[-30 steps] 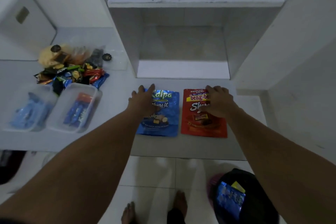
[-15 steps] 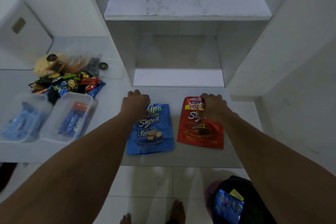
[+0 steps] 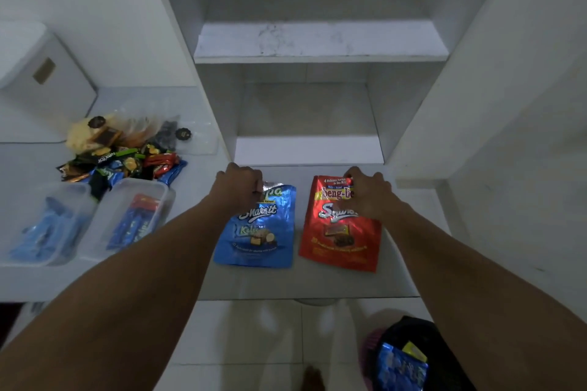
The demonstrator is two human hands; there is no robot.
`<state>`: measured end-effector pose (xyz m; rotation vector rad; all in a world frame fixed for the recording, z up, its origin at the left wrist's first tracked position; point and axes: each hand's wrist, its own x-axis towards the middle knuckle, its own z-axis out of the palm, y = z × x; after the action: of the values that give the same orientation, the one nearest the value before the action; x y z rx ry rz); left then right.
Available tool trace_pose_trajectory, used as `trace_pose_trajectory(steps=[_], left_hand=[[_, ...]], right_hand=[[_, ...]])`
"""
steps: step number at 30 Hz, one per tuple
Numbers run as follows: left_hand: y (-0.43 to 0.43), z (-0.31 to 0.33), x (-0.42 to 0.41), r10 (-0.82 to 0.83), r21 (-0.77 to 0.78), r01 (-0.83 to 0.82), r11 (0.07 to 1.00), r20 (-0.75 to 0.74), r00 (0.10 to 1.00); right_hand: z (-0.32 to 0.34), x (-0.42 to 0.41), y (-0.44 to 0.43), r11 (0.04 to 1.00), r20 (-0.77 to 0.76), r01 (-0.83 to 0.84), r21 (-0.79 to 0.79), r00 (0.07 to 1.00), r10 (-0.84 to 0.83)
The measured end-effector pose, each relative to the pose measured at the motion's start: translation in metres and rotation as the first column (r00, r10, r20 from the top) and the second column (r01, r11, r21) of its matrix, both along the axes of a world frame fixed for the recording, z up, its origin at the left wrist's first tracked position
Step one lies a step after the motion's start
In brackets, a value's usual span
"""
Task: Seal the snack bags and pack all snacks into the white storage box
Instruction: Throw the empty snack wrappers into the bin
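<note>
Blue snack bag point(image 3: 257, 232): glossy foil pouch with white "Share it" lettering. It lies flat and face up on the table point(image 3: 317, 282). A silver strip shows at its far mouth. The left grip point(image 3: 236, 190) pinches its top left corner.
Red snack bag point(image 3: 341, 228): foil pouch with a yellow banner, flat and face up just right of the blue one, apart from it. The right grip point(image 3: 368, 194) pinches its top right corner.
Loose snacks point(image 3: 127, 159): a heap of small mixed wrappers, far left on the table.
Clear tubs point(image 3: 47, 222): two side by side in front of the heap, holding blue and red packets.
White storage box point(image 3: 47, 82): lid on, tan label on its side, back left, behind the heap.
</note>
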<state>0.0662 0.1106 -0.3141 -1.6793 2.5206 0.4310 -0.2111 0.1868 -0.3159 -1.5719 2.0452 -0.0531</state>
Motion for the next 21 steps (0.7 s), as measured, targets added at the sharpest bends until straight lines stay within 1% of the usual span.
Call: trace_pose_trajectory(steps=[1,5,8,11,15,19,21], left_hand=[[0.001,0.003,-0.001,0.002,-0.006,-0.002,1.0,0.009,1.0],[-0.001,0.017,0.0,0.007,-0.007,-0.007,1.0,-0.06,0.998],[-0.005,0.039,-0.003,-0.006,0.063,0.017,0.998,-0.174,0.985],[-0.009,0.066,-0.01,-0.095,0.026,0.102,0.994,-0.21,0.973],[-0.008,0.104,-0.019,-0.227,-0.048,0.222,0.974,-0.246,0.942],[0.001,0.142,-0.035,-0.335,-0.062,0.331,0.942,-0.267,0.904],[0.01,0.16,-0.045,-0.39,-0.075,0.385,0.92,-0.278,0.878]], right_hand=[[0.003,0.002,-0.001,1.0,-0.019,-0.001,-0.005,1.0,0.001],[0.021,0.01,-0.003,0.998,-0.059,0.058,-0.022,0.996,-0.059],[0.043,0.01,0.003,0.998,-0.093,0.025,-0.059,0.995,-0.031],[0.065,0.004,0.015,0.995,-0.086,0.002,-0.097,0.996,-0.01],[0.098,-0.004,0.046,0.979,-0.003,0.027,-0.201,1.0,-0.028],[0.138,-0.005,0.091,0.962,-0.001,0.122,-0.244,0.992,-0.126],[0.157,-0.003,0.118,0.946,-0.011,0.191,-0.261,0.979,-0.201]])
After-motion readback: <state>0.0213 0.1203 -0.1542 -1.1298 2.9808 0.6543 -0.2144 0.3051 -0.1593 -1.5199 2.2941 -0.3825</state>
